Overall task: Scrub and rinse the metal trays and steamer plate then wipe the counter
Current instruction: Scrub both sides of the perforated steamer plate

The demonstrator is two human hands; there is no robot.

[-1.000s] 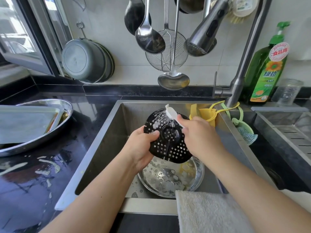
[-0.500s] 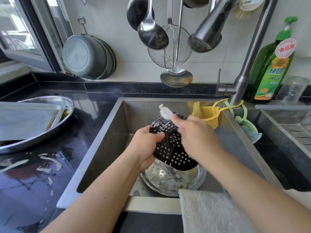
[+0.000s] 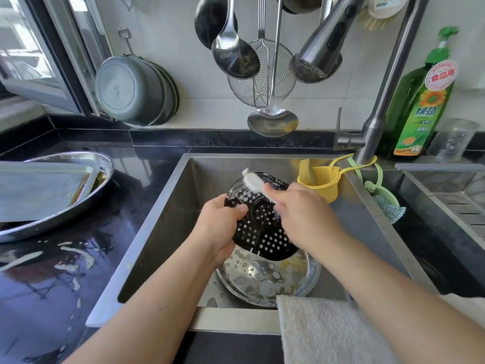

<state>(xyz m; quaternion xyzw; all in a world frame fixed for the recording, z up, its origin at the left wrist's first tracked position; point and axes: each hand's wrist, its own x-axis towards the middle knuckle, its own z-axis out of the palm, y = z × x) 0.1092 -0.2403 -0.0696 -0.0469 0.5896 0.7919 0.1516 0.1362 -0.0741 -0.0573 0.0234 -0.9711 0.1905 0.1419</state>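
On the desk at left, the metal trays wait unchanged. Over the sink, the left hand keeps gripping the black steamer plate, now tilted flatter. The right hand, closed around the white brush, has moved it to the far rim, so scrubbing continues.

The steamer plate is black, dotted all over with small round holes, and the brush on it is white. The worktop is glossy black; the dish soap bottle is green with a sunflower label, and the towel is off-white.
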